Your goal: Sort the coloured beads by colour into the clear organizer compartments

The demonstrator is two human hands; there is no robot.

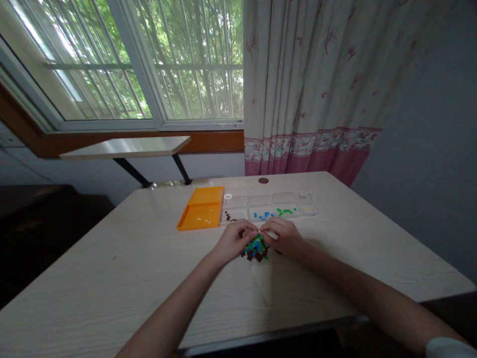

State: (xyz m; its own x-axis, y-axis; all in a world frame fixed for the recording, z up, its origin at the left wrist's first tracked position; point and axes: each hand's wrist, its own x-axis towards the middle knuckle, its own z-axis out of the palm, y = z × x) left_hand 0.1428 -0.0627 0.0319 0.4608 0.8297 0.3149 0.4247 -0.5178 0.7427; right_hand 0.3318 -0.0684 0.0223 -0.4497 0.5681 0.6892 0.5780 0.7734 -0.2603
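Forearms (pixel 179 303) angled inward — left hand (pixel 233 241), right hand (pixel 285 237) meeting over roundish coloured-piece heap (pixel 255 248) — can't tell grip.

Pale table (pixel 130 278) beneath trays (pixel 204 196), pieces (pixel 257 248)

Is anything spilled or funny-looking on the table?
Maybe the mixed, colourful heap of little pieces. It sits loose on the table by the left hand and right hand, while the clear tray is sorted by colour. Nothing looks broken, but the pieces are tiny.
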